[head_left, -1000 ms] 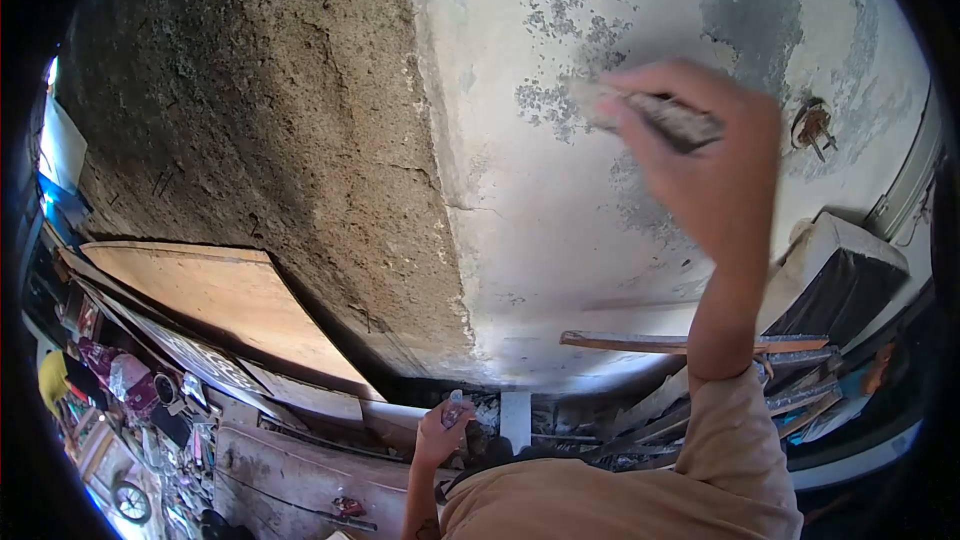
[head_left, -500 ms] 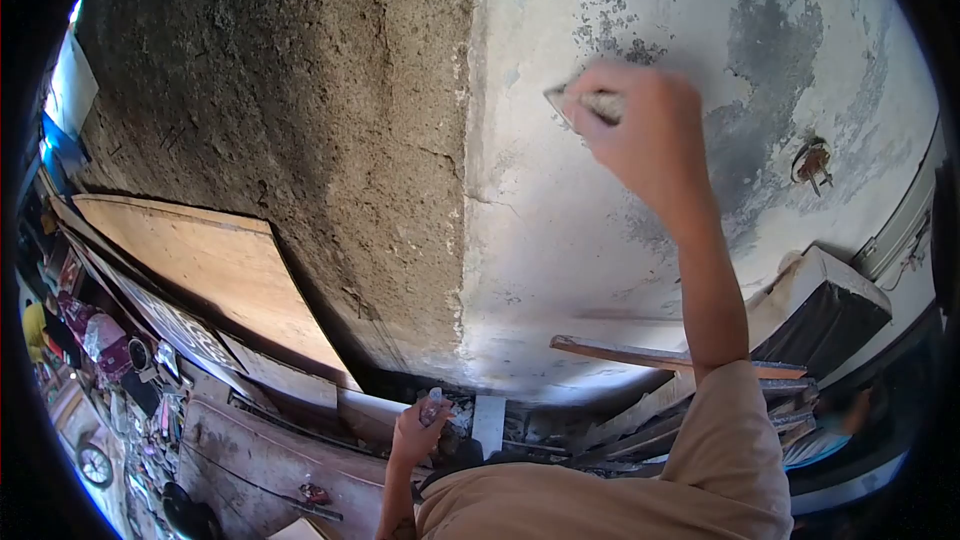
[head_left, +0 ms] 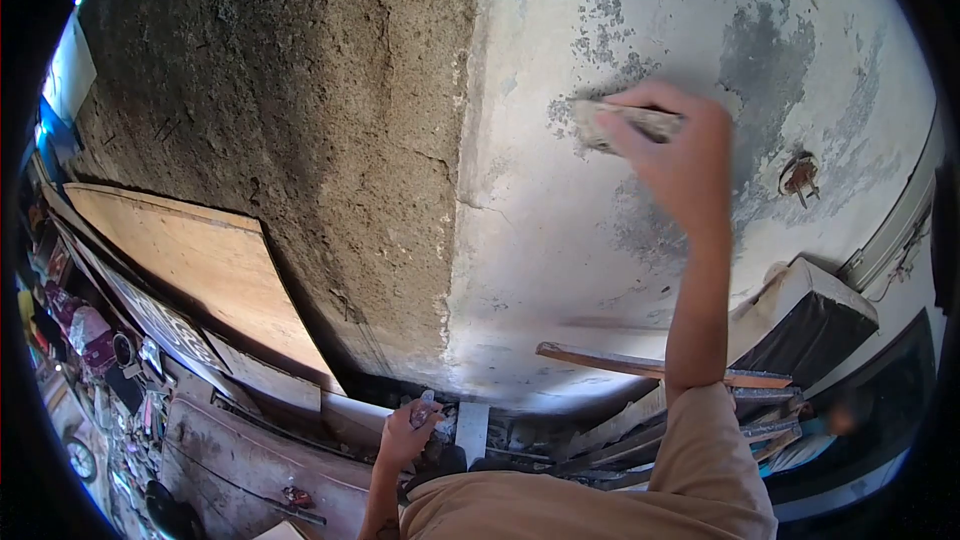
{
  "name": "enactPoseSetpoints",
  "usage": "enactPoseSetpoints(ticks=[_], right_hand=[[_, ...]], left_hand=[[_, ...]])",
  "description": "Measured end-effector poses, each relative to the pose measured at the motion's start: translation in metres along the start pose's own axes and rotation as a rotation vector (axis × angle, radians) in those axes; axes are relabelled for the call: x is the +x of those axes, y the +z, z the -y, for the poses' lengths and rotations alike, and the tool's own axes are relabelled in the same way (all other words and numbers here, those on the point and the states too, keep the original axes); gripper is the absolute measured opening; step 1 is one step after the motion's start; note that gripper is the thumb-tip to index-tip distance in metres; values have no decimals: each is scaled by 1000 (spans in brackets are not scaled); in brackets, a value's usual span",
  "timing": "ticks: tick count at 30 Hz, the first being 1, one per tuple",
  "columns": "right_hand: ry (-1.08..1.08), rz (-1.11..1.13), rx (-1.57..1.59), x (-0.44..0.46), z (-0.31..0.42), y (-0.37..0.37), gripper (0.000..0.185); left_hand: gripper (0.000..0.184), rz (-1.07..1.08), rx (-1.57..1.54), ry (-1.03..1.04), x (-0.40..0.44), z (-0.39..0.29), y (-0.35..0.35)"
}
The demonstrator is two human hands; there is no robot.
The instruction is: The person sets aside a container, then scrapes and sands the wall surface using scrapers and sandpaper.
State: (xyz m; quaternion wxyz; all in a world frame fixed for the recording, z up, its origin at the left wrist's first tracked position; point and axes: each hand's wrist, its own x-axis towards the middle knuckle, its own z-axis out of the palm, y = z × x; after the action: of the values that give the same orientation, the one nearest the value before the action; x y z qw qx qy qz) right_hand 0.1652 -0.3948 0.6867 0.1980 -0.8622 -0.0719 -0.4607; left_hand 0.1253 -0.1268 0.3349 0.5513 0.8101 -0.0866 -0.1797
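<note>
My right hand is closed around a thin, flat greyish piece, blurred by motion, and holds it against the wall. Its exact kind is not clear. Around it the white painted wall shows grey patches where the paint has come off. Low down near my body, my left hand is wrapped around a small clear plastic bottle, partly hidden by the fingers.
Rough bare plaster covers the wall's left part. A plywood board leans at the lower left, above cluttered goods. A broken socket with wires sits at the right. Wooden planks and a dark padded box stand below. Another person is at the lower right.
My right hand has moved slightly right and down across the wall, and the flat piece now shows its broad face. My left hand still holds the bottle. The view has shifted a little.
</note>
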Motion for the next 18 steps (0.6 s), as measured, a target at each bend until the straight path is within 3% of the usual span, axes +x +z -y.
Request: enactPoseSetpoints(ticks=[4, 6, 10, 12, 18], right_hand=[[53, -70, 87, -1, 6, -10, 6], [-120, 7, -151, 1, -9, 25, 8], [-114, 57, -148, -4, -1, 12, 8], [45, -49, 133, -2, 10, -18, 10], [-33, 38, -82, 1, -5, 20, 8]], left_hand=[[20, 26, -3, -18, 1, 2, 1], [20, 37, -6, -14, -2, -1, 2], [19, 46, -25, -21, -1, 2, 2], [19, 25, -10, -9, 2, 7, 0], [20, 26, -22, -3, 3, 6, 2]])
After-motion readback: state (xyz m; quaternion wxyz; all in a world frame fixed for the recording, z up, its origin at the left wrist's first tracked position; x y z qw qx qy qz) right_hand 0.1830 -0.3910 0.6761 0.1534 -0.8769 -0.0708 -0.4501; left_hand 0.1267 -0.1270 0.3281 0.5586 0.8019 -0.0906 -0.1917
